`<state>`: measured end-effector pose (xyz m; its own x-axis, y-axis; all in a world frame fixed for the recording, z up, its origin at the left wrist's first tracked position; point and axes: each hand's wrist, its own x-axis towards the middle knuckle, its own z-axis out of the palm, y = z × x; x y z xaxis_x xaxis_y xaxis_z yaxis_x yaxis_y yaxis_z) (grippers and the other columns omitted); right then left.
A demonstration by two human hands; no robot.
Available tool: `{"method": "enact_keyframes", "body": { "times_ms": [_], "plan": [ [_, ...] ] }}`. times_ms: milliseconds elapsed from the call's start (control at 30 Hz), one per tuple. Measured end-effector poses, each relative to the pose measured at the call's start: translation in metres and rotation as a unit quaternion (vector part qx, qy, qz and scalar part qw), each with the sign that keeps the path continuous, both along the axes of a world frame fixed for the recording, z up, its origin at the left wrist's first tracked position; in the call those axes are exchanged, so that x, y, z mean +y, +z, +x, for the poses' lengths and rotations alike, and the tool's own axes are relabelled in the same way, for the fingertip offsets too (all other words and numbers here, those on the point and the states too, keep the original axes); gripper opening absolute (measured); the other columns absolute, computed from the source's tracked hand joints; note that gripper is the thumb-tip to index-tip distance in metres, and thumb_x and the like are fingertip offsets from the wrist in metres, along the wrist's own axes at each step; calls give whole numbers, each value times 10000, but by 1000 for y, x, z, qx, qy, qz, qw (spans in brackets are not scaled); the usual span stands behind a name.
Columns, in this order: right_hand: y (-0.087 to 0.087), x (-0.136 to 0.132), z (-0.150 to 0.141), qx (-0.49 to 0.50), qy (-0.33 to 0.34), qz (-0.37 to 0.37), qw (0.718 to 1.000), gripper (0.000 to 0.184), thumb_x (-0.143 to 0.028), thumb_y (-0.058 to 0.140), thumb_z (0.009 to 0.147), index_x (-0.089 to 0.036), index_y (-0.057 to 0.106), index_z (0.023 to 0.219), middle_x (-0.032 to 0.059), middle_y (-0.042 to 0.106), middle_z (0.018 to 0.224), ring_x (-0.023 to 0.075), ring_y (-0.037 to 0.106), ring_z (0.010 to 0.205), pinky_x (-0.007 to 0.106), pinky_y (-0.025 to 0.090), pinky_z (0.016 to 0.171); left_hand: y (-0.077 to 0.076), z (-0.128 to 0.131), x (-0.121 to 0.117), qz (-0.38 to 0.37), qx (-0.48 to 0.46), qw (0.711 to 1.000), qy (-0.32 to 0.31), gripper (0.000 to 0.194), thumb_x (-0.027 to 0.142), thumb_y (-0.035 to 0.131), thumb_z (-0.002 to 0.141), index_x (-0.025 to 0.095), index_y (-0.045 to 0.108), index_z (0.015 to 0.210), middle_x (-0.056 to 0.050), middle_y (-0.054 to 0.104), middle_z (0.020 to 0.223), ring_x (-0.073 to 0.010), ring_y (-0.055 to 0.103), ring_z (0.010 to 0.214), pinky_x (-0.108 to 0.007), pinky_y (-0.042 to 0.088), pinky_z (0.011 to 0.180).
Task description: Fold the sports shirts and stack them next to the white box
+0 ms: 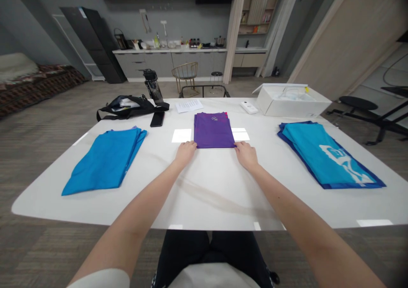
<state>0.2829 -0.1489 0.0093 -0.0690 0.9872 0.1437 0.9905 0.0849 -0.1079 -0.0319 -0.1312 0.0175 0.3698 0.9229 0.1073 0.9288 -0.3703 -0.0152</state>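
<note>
A white table [210, 190] spreads under both hands, bare between the wrists and its near edge. Far to the left of the fingers lies a folded blue shirt [106, 160]; far to the right, a stack of turquoise garments with a white print [328, 158]. Beyond the fingertips to the right sits an open white box [291, 103], and beyond them to the left a black bag [126, 107], a dark bottle [153, 88] and a black phone [157, 118]. A sheet of paper [189, 105] lies past the purple cloth.

The folded purple shirt [213, 129] lies just ahead of the fingers, centred between them. The left hand [185, 150] touches its near left corner, the right hand [245, 152] its near right corner. Both arms reach out straight, palms down, fingers held together and flat against the cloth's near edge, gripping nothing that shows. Nothing stands between hands and shirt.
</note>
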Motion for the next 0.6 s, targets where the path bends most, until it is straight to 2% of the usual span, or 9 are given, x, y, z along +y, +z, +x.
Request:
{"method": "enact_keyframes", "body": {
  "times_ms": [133,233,300,400,467,600],
  "plan": [
    [7,-1,-12,-9,-50,-3,999,342,-289,349,1077,-240,658,1216,139,648,1256,284,561,1181,393,440,902,4,9,1,22,9,999,32,298,227,393,1051,133,663,1134,-157,684,1161,-302,621,1126,-414,457,909],
    [14,-8,-13,-33,-19,-14,999,335,-239,332,1079,-202,647,1186,153,632,1240,271,559,1157,376,415,877,9,8,-8,29,17,999,30,300,206,368,1059,131,650,1127,-154,672,1156,-288,608,1116,-404,433,908],
    [16,-24,-9,-53,23,-9,998,324,-210,330,1076,-175,641,1162,150,637,1200,266,571,1116,381,403,867,12,3,-26,32,27,999,9,300,198,357,1062,135,645,1120,-148,667,1141,-278,602,1094,-401,421,902],
    [14,-71,4,-66,88,6,994,295,-200,342,1074,-165,634,1093,127,648,1106,263,583,1050,386,394,841,13,-9,-73,44,42,997,-46,297,189,345,1064,141,636,1099,-130,659,1090,-279,589,1046,-415,407,887],
    [10,-114,14,-50,121,-1,991,270,-204,362,1072,-174,629,1051,106,650,1047,255,589,995,382,395,818,10,-17,-119,38,31,995,-86,278,183,354,1063,159,632,1071,-107,652,1056,-279,578,1009,-423,402,879],
    [8,-202,28,12,171,-37,985,248,-194,392,1060,-200,627,979,81,651,974,239,588,912,380,414,797,4,-27,-215,-23,-17,991,-130,232,142,400,1044,189,627,1059,-67,645,1021,-259,571,943,-419,403,871]
  ]
}}
